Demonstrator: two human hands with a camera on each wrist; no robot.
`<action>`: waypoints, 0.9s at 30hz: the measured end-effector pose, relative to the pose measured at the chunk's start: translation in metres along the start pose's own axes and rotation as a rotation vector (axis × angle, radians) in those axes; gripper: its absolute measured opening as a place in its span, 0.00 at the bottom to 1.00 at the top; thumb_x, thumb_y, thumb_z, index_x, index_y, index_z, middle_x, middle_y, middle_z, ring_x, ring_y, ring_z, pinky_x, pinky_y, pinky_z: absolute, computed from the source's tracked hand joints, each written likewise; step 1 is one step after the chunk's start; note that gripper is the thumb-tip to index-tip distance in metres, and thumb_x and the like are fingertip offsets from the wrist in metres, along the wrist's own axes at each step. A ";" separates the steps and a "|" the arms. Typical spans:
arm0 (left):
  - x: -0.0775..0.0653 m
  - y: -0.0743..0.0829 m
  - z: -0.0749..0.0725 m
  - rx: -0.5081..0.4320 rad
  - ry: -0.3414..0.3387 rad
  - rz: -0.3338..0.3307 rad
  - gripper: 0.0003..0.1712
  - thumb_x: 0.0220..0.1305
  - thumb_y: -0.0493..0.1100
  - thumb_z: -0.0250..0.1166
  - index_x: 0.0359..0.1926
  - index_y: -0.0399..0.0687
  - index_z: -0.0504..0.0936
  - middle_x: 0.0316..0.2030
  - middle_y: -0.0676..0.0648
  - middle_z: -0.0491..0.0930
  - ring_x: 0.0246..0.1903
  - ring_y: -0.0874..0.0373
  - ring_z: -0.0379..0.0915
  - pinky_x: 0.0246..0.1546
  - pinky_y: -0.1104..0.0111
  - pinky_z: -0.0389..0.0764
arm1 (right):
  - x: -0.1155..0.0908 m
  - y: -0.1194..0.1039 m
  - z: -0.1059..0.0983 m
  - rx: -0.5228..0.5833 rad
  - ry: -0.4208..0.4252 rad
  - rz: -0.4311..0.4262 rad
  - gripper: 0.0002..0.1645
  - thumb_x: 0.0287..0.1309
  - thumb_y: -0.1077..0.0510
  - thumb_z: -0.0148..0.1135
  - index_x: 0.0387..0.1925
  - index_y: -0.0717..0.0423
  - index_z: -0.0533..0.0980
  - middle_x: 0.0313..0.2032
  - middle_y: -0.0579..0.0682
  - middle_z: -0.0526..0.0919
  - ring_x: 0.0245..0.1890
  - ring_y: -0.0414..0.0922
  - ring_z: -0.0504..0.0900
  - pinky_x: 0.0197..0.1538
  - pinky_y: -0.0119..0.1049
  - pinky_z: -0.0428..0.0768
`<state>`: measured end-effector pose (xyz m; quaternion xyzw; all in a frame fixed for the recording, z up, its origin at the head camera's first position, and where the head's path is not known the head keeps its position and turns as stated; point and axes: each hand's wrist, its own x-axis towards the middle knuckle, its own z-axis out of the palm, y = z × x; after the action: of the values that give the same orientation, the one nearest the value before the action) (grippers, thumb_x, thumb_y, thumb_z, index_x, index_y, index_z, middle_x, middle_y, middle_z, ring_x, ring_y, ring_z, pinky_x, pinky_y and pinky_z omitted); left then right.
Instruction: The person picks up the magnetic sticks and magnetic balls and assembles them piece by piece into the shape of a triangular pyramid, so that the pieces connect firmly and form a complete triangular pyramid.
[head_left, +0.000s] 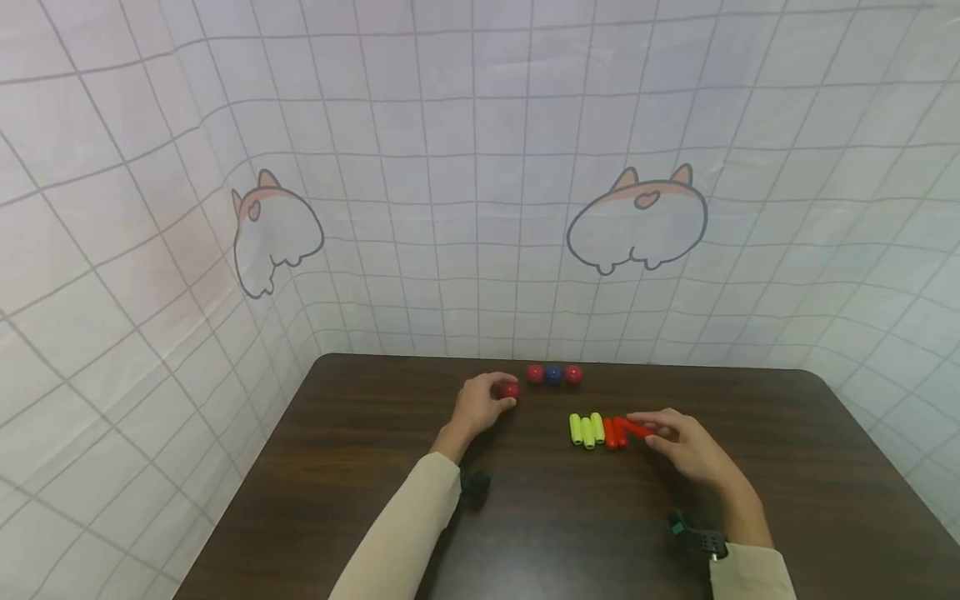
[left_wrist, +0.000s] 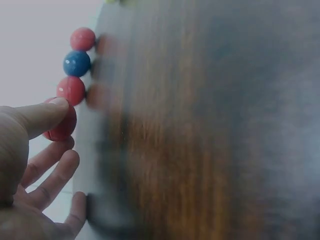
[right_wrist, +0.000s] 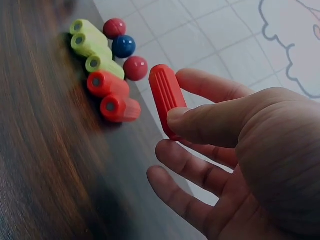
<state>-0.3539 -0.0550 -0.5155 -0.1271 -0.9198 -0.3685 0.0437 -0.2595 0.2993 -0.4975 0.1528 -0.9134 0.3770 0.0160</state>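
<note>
My left hand (head_left: 478, 403) pinches a red ball (left_wrist: 62, 122) between thumb and fingers, at the left end of a row of balls. That row holds a red ball (head_left: 535, 374), a blue ball (head_left: 553, 375) and another red ball (head_left: 573, 374) near the table's back edge. In my right hand (head_left: 686, 446) a ridged red cylinder (right_wrist: 167, 100) is pinched by thumb and fingers, tilted, just right of a row of cylinders. Three yellow-green cylinders (head_left: 588, 432) and two red cylinders (right_wrist: 120, 108) lie side by side there, small dark discs in their near ends.
The dark wood-grain table (head_left: 337, 467) ends at a white grid-patterned curtain (head_left: 465, 208) behind and at both sides. A dark wrist device (head_left: 701, 540) sits on the right forearm, and another (head_left: 475, 485) on the left.
</note>
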 end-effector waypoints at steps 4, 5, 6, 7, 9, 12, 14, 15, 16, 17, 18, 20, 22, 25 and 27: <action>-0.014 0.001 -0.003 -0.056 -0.015 0.019 0.20 0.63 0.44 0.74 0.56 0.57 0.85 0.46 0.50 0.86 0.39 0.57 0.77 0.41 0.63 0.76 | 0.001 -0.005 0.002 -0.007 -0.001 -0.041 0.22 0.65 0.66 0.65 0.60 0.53 0.81 0.48 0.56 0.83 0.40 0.44 0.80 0.40 0.33 0.78; -0.017 0.001 -0.004 -0.063 -0.019 0.024 0.20 0.63 0.44 0.74 0.56 0.57 0.86 0.46 0.50 0.86 0.38 0.58 0.77 0.40 0.64 0.76 | 0.002 -0.007 0.002 -0.004 -0.002 -0.053 0.22 0.65 0.66 0.65 0.60 0.53 0.81 0.49 0.56 0.83 0.41 0.44 0.80 0.41 0.33 0.79; -0.021 0.002 -0.004 -0.073 -0.024 0.027 0.19 0.63 0.44 0.74 0.56 0.57 0.85 0.46 0.51 0.86 0.38 0.59 0.76 0.39 0.66 0.76 | 0.002 -0.009 0.002 -0.004 -0.004 -0.063 0.22 0.65 0.66 0.65 0.60 0.53 0.81 0.49 0.56 0.84 0.43 0.44 0.81 0.42 0.33 0.79; -0.025 0.002 -0.005 -0.084 -0.031 0.029 0.20 0.63 0.44 0.74 0.56 0.57 0.85 0.46 0.50 0.86 0.37 0.60 0.75 0.38 0.67 0.76 | 0.003 -0.011 0.003 -0.003 -0.009 -0.071 0.22 0.65 0.66 0.65 0.60 0.53 0.81 0.49 0.56 0.84 0.44 0.45 0.81 0.43 0.33 0.79; -0.033 0.002 -0.006 -0.108 -0.031 0.042 0.20 0.63 0.44 0.74 0.56 0.56 0.86 0.46 0.50 0.86 0.36 0.61 0.75 0.37 0.68 0.76 | 0.004 -0.015 0.003 0.004 -0.019 -0.089 0.22 0.65 0.66 0.65 0.60 0.54 0.81 0.50 0.56 0.84 0.46 0.47 0.81 0.45 0.34 0.80; -0.045 0.003 -0.008 -0.143 -0.032 0.049 0.20 0.63 0.45 0.74 0.56 0.56 0.85 0.45 0.50 0.86 0.34 0.63 0.74 0.35 0.69 0.76 | 0.006 -0.021 0.006 0.024 -0.033 -0.104 0.22 0.64 0.67 0.65 0.59 0.54 0.81 0.49 0.54 0.84 0.47 0.48 0.81 0.46 0.33 0.80; -0.051 0.005 -0.009 -0.160 -0.029 0.059 0.20 0.62 0.45 0.75 0.55 0.56 0.86 0.44 0.50 0.86 0.33 0.63 0.75 0.34 0.70 0.76 | 0.007 -0.026 0.008 0.037 -0.038 -0.121 0.22 0.64 0.67 0.65 0.59 0.55 0.81 0.48 0.54 0.83 0.46 0.47 0.80 0.44 0.32 0.79; -0.054 0.005 -0.009 -0.166 -0.033 0.060 0.20 0.62 0.45 0.75 0.56 0.56 0.85 0.44 0.51 0.86 0.32 0.64 0.75 0.34 0.70 0.76 | 0.008 -0.028 0.009 0.042 -0.040 -0.125 0.22 0.64 0.67 0.65 0.59 0.55 0.81 0.47 0.54 0.83 0.45 0.45 0.80 0.43 0.32 0.78; -0.057 0.007 -0.010 -0.172 -0.036 0.056 0.20 0.62 0.45 0.75 0.55 0.57 0.85 0.43 0.51 0.86 0.32 0.64 0.75 0.34 0.70 0.76 | 0.008 -0.030 0.010 0.045 -0.043 -0.129 0.22 0.65 0.67 0.65 0.59 0.55 0.81 0.46 0.53 0.83 0.44 0.44 0.79 0.43 0.32 0.78; -0.059 0.007 -0.010 -0.178 -0.037 0.057 0.20 0.62 0.45 0.75 0.55 0.57 0.85 0.43 0.52 0.86 0.32 0.64 0.75 0.34 0.70 0.76 | 0.009 -0.032 0.011 0.043 -0.047 -0.132 0.22 0.65 0.67 0.65 0.59 0.55 0.81 0.46 0.53 0.83 0.44 0.43 0.79 0.43 0.31 0.78; -0.061 0.008 -0.010 -0.184 -0.038 0.056 0.20 0.62 0.45 0.75 0.55 0.57 0.86 0.42 0.52 0.86 0.32 0.64 0.75 0.34 0.71 0.76 | 0.009 -0.033 0.012 0.046 -0.053 -0.133 0.22 0.65 0.67 0.64 0.59 0.55 0.81 0.46 0.53 0.83 0.43 0.42 0.79 0.43 0.31 0.78; -0.065 0.010 -0.012 -0.200 -0.042 0.053 0.20 0.62 0.46 0.75 0.55 0.58 0.85 0.42 0.53 0.86 0.32 0.64 0.75 0.34 0.71 0.76 | 0.011 -0.037 0.015 0.053 -0.063 -0.138 0.21 0.65 0.67 0.64 0.59 0.55 0.81 0.47 0.54 0.82 0.43 0.42 0.79 0.43 0.31 0.79; -0.068 0.011 -0.012 -0.216 -0.044 0.050 0.19 0.61 0.45 0.75 0.54 0.58 0.86 0.41 0.53 0.87 0.32 0.64 0.76 0.33 0.71 0.76 | 0.012 -0.040 0.018 0.055 -0.072 -0.147 0.22 0.64 0.68 0.65 0.58 0.55 0.82 0.47 0.54 0.82 0.43 0.42 0.80 0.44 0.31 0.79; -0.073 0.013 -0.013 -0.233 -0.056 0.044 0.19 0.61 0.45 0.75 0.54 0.59 0.85 0.40 0.53 0.86 0.31 0.64 0.75 0.31 0.72 0.75 | 0.015 -0.044 0.024 0.056 -0.081 -0.168 0.21 0.63 0.68 0.65 0.58 0.55 0.82 0.46 0.53 0.82 0.40 0.42 0.79 0.43 0.33 0.79; -0.076 0.013 -0.014 -0.241 -0.067 0.041 0.19 0.61 0.45 0.76 0.54 0.59 0.85 0.40 0.53 0.86 0.30 0.64 0.75 0.30 0.72 0.75 | 0.016 -0.047 0.028 0.045 -0.085 -0.181 0.21 0.64 0.68 0.65 0.57 0.54 0.82 0.45 0.50 0.82 0.39 0.40 0.78 0.43 0.33 0.78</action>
<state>-0.2773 -0.0705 -0.5098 -0.1626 -0.8669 -0.4711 0.0047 -0.2588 0.2440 -0.4828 0.2510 -0.8870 0.3876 0.0081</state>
